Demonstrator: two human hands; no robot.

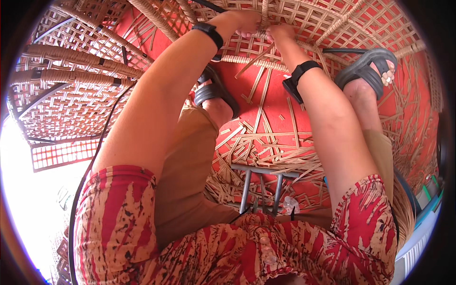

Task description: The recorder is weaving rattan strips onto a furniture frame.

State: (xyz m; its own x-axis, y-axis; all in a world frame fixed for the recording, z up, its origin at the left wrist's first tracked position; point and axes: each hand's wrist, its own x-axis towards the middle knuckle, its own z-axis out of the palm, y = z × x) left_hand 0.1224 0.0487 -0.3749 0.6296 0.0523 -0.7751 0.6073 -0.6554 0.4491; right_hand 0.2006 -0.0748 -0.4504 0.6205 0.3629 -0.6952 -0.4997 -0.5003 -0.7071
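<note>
Both hands at top centre of the frame, left hand (244, 23) and right hand (280, 32) almost touching, fingers (249, 33) curled tight around a pale cane strip (260, 34) on the woven wicker frame (332, 23); black wristbands on both forearms; loose cane offcuts (266, 142) strewn over the red floor (270, 90) at centre; sandalled feet (365, 71) either side; metal stool frame (261, 183) lower centre

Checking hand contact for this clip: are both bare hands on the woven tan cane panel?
Yes, the left hand and right hand both grip strands of the woven tan cane panel, close together.
</note>
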